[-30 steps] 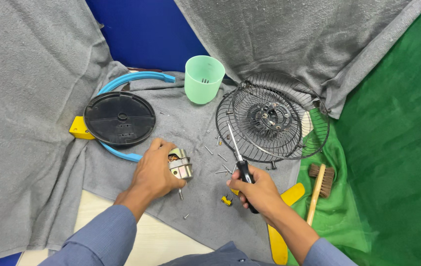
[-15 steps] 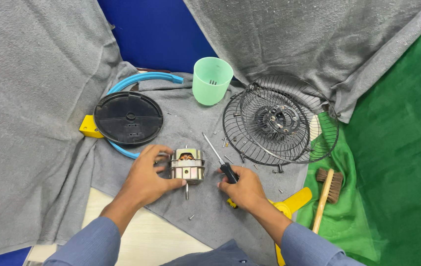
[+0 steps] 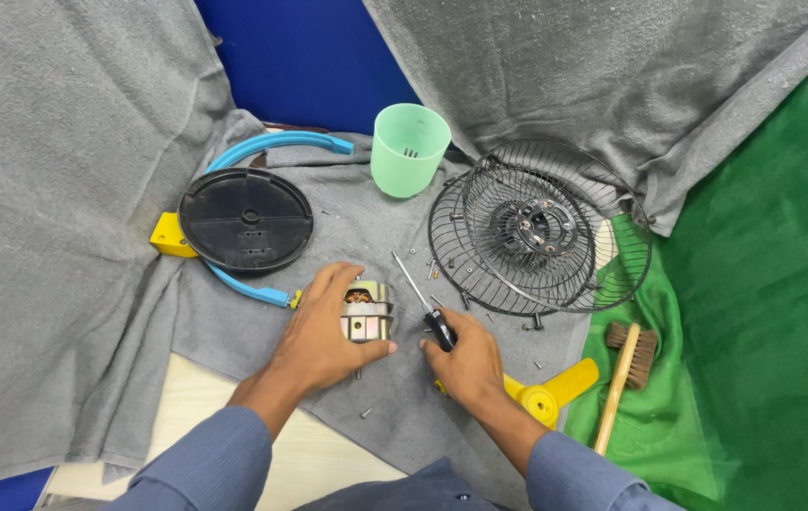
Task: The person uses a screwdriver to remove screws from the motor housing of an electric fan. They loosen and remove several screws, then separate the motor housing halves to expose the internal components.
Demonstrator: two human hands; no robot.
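1. The left hand (image 3: 321,336) lies over a small electric motor (image 3: 366,315), a metal block with copper windings showing at its top. The fingers (image 3: 340,276) curl over the far side of the motor and the thumb presses its near edge, so the hand is closed around it.
2. The motor rests on the grey cloth (image 3: 234,331), between the two hands, directly under the left fingertips.
3. The right hand (image 3: 465,360) is closed around the black handle of a screwdriver (image 3: 423,303). The thin metal shaft runs up and to the left from the fingers, its tip lying beyond the motor's far right corner, near it but apart from it.
4. Small loose screws (image 3: 366,413) lie scattered on the cloth: one just below the left thumb, several more beyond the right fingers towards the wire grille.
5. A wire fan grille (image 3: 541,232) sits beyond and to the right of the right hand, well apart from it.
6. A black round disc (image 3: 246,220) lies beyond the left fingers, over a blue curved plastic piece (image 3: 276,147) and a yellow part (image 3: 169,237).
7. A pale green plastic cup (image 3: 409,149) stands upright, well beyond both hands.
8. A yellow fan blade (image 3: 555,390) lies just right of the right wrist, partly hidden by it.
9. A wooden-handled brush (image 3: 623,369) lies further right on green cloth (image 3: 764,331).
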